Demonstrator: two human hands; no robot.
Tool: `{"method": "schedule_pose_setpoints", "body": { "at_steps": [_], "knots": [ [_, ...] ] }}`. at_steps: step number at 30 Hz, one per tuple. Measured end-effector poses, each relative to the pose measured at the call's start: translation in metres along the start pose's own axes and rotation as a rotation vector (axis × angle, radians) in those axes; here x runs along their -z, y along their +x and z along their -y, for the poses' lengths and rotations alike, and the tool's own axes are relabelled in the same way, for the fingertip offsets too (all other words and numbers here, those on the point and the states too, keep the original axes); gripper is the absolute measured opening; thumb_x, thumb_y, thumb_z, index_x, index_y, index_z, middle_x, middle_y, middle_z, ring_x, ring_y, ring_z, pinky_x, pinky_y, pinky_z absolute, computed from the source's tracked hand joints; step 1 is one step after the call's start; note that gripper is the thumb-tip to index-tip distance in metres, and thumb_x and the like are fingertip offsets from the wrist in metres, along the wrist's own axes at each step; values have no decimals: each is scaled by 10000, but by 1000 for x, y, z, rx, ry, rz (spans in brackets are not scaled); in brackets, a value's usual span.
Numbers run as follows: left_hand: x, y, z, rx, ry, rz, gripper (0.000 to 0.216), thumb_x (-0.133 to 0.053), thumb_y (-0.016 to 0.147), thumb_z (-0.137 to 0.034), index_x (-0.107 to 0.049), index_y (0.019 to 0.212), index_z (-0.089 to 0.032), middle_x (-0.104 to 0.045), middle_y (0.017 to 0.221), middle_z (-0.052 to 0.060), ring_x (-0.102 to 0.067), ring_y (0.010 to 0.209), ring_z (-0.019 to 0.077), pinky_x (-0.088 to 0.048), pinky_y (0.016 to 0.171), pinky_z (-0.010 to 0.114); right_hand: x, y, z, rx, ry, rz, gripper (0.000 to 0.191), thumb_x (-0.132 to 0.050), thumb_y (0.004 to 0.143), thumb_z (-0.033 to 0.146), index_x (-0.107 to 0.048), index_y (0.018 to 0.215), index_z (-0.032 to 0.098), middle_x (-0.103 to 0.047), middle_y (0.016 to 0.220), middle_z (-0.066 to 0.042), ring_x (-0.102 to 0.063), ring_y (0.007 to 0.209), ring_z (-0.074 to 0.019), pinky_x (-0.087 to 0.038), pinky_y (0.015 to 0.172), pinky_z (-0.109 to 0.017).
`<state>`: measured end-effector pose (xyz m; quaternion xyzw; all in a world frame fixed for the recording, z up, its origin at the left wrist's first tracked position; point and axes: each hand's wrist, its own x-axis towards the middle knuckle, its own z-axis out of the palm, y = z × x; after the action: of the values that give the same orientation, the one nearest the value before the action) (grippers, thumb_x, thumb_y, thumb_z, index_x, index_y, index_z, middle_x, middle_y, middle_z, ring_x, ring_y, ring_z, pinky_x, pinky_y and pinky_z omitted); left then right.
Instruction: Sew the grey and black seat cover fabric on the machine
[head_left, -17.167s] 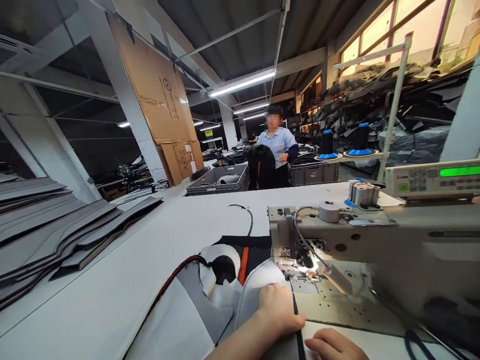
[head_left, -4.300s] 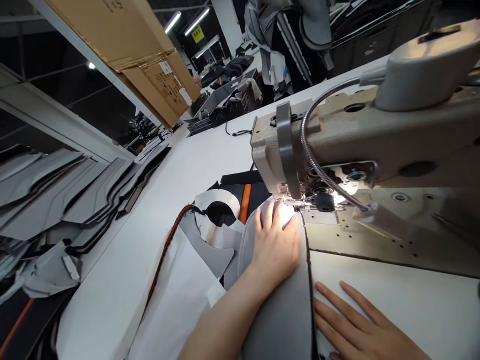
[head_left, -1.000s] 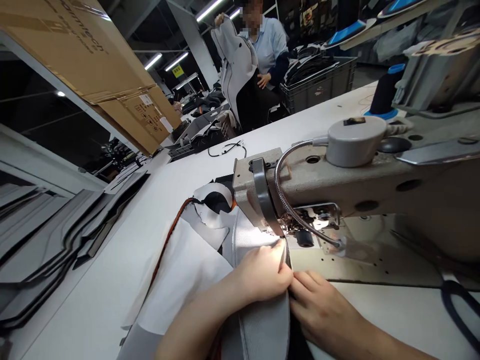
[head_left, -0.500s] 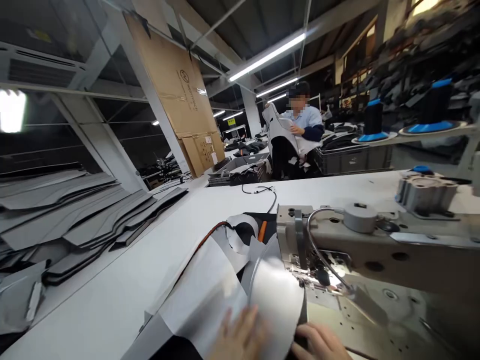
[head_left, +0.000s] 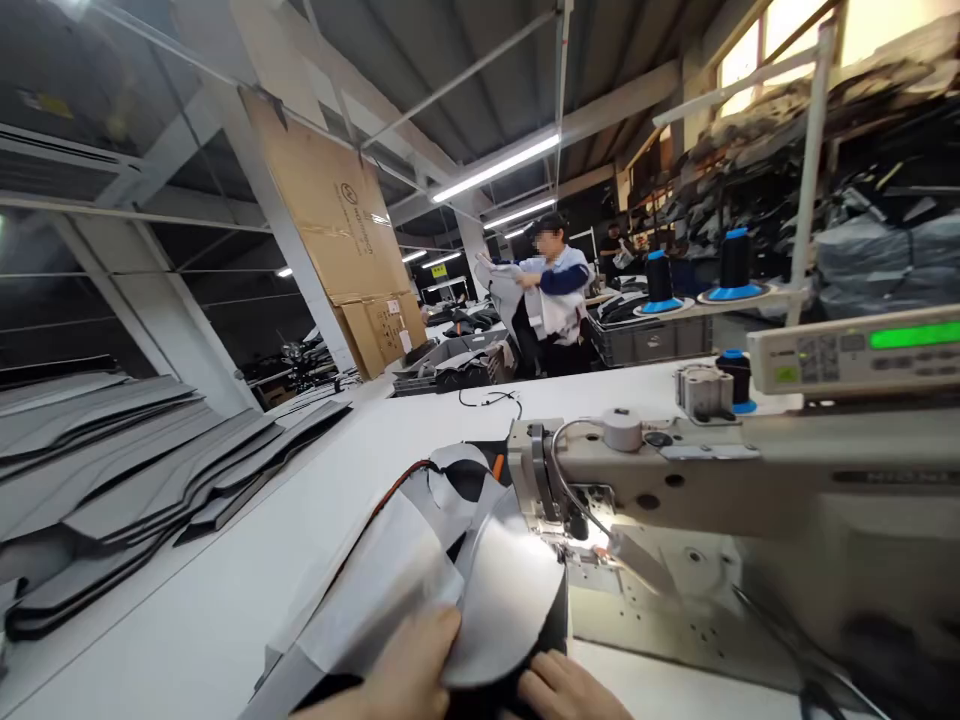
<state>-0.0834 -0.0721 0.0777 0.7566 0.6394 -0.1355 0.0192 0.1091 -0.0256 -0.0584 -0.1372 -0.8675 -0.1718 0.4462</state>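
At the bottom of the frame my left hand (head_left: 409,665) lies on the grey fabric piece (head_left: 502,600), my right hand (head_left: 559,690) at its dark edge, just before the sewing machine (head_left: 675,480). Stacked grey panels (head_left: 135,480) fill the left; a co-worker (head_left: 551,300) stands upper centre.

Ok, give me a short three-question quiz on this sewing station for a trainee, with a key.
1. True or false: both hands rest on the grey fabric piece in front of the sewing machine.
2. Which lies on the table's left side? A) stacked grey panels B) thread cones C) a crate
3. Fill in: the display on the control panel glows ____.

Key
1. True: the left hand lies on its near left edge and the right hand on its near right edge.
2. A: the stacked grey panels.
3. Green.
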Motion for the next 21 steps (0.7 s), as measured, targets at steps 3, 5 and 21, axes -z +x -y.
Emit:
{"method": "schedule_pose_setpoints", "body": {
  "at_steps": [3,5,21],
  "knots": [
    [67,-3,-8,-148,274,-259,392,-411,719,22,-596,1018,-153,-604,1066,91,-529,1029,252,-369,964,426,30,40,-2,-8,-24,251,79,-570,823,181,-519,774,215,-492,649,4,-431,574,-157,-287,499,-281],
    [86,-3,-15,-230,405,-222,356,-338,822,-4,-598,1030,-129,-611,964,104,-558,918,250,-428,846,403,49,57,-13,-63,16,299,137,-557,820,133,-489,725,203,-500,678,-8,-431,593,-159,-261,502,-289],
    [37,53,-97,-402,163,342,500,-545,727,-450,-550,1120,-140,-640,901,112,-640,752,290,-508,616,364,63,-27,-13,-383,171,303,183,-478,687,56,-438,585,202,-436,557,-13,-365,542,-169,-248,536,-326]
  ]
}}
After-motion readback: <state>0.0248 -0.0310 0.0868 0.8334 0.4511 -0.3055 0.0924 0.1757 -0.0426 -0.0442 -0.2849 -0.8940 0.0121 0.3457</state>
